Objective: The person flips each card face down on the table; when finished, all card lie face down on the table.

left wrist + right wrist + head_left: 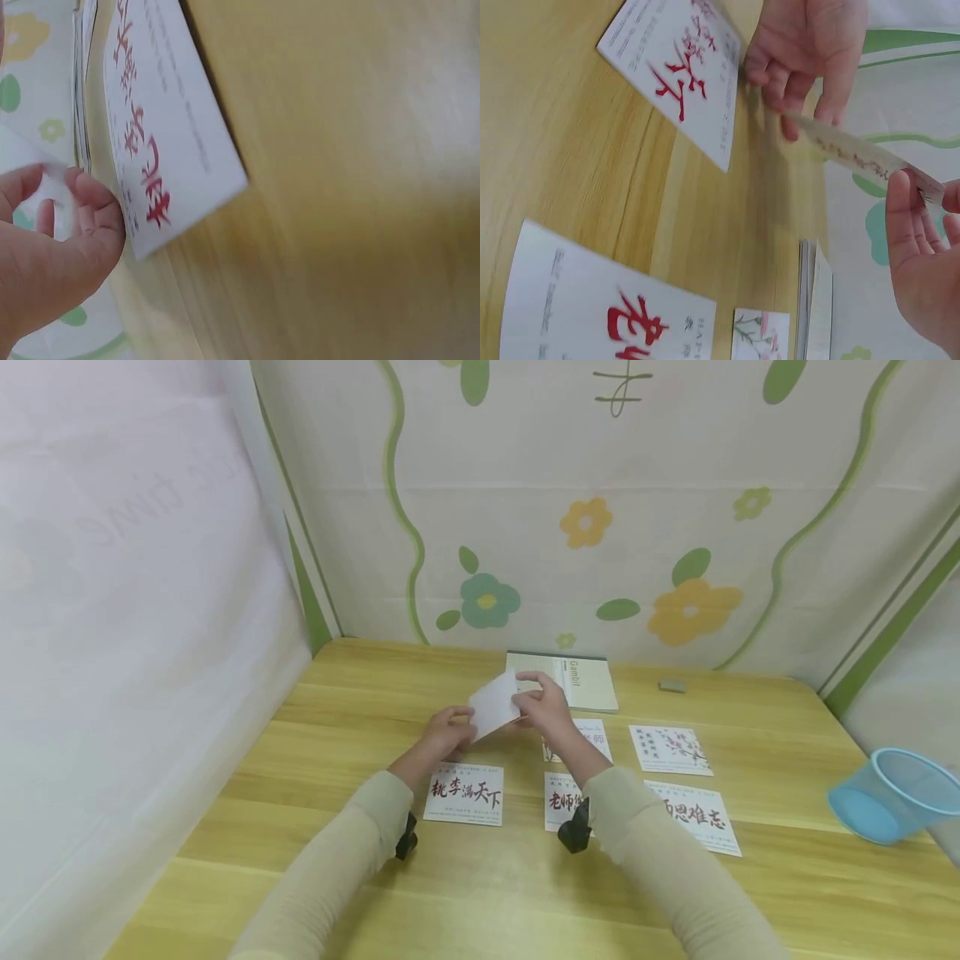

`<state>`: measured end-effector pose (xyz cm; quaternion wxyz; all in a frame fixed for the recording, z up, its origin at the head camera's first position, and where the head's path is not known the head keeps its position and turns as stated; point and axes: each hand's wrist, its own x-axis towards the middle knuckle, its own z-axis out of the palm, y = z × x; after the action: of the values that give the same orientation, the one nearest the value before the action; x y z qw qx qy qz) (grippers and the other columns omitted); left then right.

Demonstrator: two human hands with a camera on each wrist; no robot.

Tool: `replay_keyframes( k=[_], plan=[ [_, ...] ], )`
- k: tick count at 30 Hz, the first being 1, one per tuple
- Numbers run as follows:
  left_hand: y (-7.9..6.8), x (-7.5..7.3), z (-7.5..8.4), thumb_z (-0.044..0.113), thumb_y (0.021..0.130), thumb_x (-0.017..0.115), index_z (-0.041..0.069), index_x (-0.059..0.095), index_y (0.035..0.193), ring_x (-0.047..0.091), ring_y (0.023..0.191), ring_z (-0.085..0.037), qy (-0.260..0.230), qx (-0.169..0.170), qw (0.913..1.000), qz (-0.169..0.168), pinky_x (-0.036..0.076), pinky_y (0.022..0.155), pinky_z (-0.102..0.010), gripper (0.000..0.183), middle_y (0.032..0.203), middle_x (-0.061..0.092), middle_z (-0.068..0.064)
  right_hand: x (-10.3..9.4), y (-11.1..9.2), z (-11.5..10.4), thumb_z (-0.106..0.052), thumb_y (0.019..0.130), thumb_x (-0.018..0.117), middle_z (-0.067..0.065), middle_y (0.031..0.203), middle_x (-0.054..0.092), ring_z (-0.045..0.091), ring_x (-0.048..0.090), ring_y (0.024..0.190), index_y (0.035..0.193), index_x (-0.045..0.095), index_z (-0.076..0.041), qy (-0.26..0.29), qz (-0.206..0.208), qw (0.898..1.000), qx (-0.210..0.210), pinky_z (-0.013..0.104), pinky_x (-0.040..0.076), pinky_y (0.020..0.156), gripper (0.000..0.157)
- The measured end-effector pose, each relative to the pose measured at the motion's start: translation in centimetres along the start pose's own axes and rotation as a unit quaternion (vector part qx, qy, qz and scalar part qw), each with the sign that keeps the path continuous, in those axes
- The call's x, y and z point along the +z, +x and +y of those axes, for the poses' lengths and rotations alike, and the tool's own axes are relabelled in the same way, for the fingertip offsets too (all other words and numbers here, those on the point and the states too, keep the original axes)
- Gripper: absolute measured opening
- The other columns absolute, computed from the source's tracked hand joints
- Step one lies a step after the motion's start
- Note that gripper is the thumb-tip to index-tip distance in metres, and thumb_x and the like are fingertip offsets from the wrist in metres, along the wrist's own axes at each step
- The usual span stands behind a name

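A small greeting card (492,707) is held tilted above the far middle of the table, its plain white side towards the head view. My left hand (446,732) pinches its lower left edge between thumb and fingers. At its other end my right hand (548,705) grips the edge. From the right wrist the card (866,154) appears nearly edge-on, with small lettering on its surface. Below the left hand lies a card with red characters (464,794). Another red-lettered card (561,802) lies partly hidden under the right wrist.
Further right lie a card with blossom branches (671,750) and a red-lettered card (705,818). A partly covered card (598,737) sits by the right forearm. Behind are a notebook (594,685) and a small grey block (672,686). A blue mesh bin (866,806) stands at the right edge.
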<state>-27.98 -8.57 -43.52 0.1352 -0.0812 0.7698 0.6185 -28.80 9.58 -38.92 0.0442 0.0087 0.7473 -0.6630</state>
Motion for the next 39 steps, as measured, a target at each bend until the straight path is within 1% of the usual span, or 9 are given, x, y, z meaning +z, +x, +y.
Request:
replay_keyframes(
  k=[4, 8, 13, 17, 23, 26, 31, 35, 39],
  plan=[
    [0.1, -0.9, -0.1, 0.007, 0.084, 0.062, 0.011, 0.055, 0.124, 0.056, 0.068, -0.019, -0.016, 0.012, 0.9993, 0.03, 0.051, 0.061, -0.029, 0.041, 0.085, 0.061, -0.009, -0.5, 0.1, 0.9, 0.0, 0.086, 0.056, 0.023, 0.103, 0.062, 0.03, 0.065, 0.081, 0.118, 0.054, -0.002, -0.03, 0.005, 0.999, -0.014, 0.044, 0.054, 0.073, 0.031],
    [-0.1, -1.5, -0.1, 0.003, 0.084, 0.062, 0.007, 0.058, 0.12, 0.055, 0.064, -0.018, -0.005, 0.042, 0.9983, 0.04, 0.051, 0.06, -0.028, 0.037, 0.078, 0.06, -0.009, -0.9, 0.3, 2.0, -0.006, 0.087, 0.06, 0.017, 0.097, 0.063, 0.025, 0.065, 0.075, 0.107, 0.061, -0.002, -0.098, -0.001, 0.995, -0.014, 0.037, 0.055, 0.067, 0.02],
    [-0.1, -2.0, -0.3, 0.003, 0.084, 0.062, 0.005, 0.06, 0.117, 0.056, 0.063, -0.018, 0.053, 0.065, 0.9953, 0.048, 0.05, 0.058, -0.027, 0.032, 0.081, 0.062, -0.01, -1.1, 0.3, 3.5, -0.009, 0.086, 0.063, 0.01, 0.082, 0.065, 0.018, 0.061, 0.063, 0.101, 0.065, -0.004, -0.182, -0.014, 0.983, -0.021, 0.031, 0.055, 0.061, 0.016],
    [-0.1, -2.1, -0.4, 0.002, 0.084, 0.062, 0.004, 0.06, 0.116, 0.058, 0.066, -0.019, 0.094, 0.056, 0.9925, 0.055, 0.052, 0.061, -0.027, 0.032, 0.084, 0.062, -0.01, -0.8, 0.4, 4.7, -0.01, 0.086, 0.064, 0.007, 0.073, 0.063, 0.017, 0.059, 0.06, 0.099, 0.066, -0.006, -0.223, -0.022, 0.974, -0.024, 0.028, 0.053, 0.056, 0.014],
    [0.0, -2.2, -0.4, 0.002, 0.083, 0.063, 0.005, 0.062, 0.113, 0.061, 0.075, -0.021, 0.131, 0.046, 0.9884, 0.062, 0.053, 0.066, -0.027, 0.03, 0.091, 0.062, -0.011, -0.1, 0.5, 5.8, -0.009, 0.085, 0.064, 0.005, 0.071, 0.062, 0.018, 0.058, 0.057, 0.098, 0.067, -0.007, -0.258, -0.027, 0.965, -0.031, 0.028, 0.051, 0.052, 0.013],
    [-0.2, -2.2, -0.3, 0.001, 0.082, 0.063, 0.003, 0.063, 0.11, 0.06, 0.077, -0.021, 0.166, 0.055, 0.9823, 0.067, 0.053, 0.066, -0.027, 0.029, 0.094, 0.062, -0.012, 0.3, 0.3, 5.9, -0.008, 0.084, 0.065, 0.004, 0.077, 0.064, 0.016, 0.059, 0.064, 0.097, 0.068, -0.007, -0.312, -0.036, 0.947, -0.069, 0.028, 0.051, 0.059, 0.013],
    [-0.2, -2.3, -0.3, 0.0, 0.081, 0.062, 0.001, 0.063, 0.109, 0.059, 0.09, -0.025, 0.214, 0.062, 0.9718, 0.077, 0.052, 0.075, -0.031, 0.028, 0.103, 0.062, -0.014, 1.1, 0.1, 5.6, -0.01, 0.086, 0.064, 0.005, 0.09, 0.066, 0.017, 0.06, 0.08, 0.098, 0.068, -0.008, -0.411, -0.055, 0.901, -0.128, 0.031, 0.05, 0.075, 0.013],
    [-0.1, -2.1, -0.3, 0.002, 0.082, 0.061, 0.001, 0.062, 0.112, 0.057, 0.1, -0.029, 0.229, 0.059, 0.9678, 0.085, 0.049, 0.085, -0.038, 0.029, 0.11, 0.061, -0.015, 1.6, 0.0, 5.5, -0.009, 0.086, 0.063, 0.007, 0.095, 0.067, 0.019, 0.061, 0.086, 0.1, 0.067, -0.006, -0.434, -0.057, 0.889, -0.135, 0.032, 0.05, 0.08, 0.014],
    [0.1, -1.9, -0.5, 0.004, 0.083, 0.061, 0.0, 0.062, 0.111, 0.056, 0.101, -0.03, 0.252, 0.058, 0.9619, 0.09, 0.048, 0.087, -0.04, 0.028, 0.11, 0.06, -0.015, 1.9, 0.0, 5.5, -0.01, 0.086, 0.063, 0.006, 0.092, 0.066, 0.019, 0.06, 0.082, 0.098, 0.068, -0.006, -0.438, -0.057, 0.889, -0.12, 0.032, 0.05, 0.076, 0.013]
  ],
)
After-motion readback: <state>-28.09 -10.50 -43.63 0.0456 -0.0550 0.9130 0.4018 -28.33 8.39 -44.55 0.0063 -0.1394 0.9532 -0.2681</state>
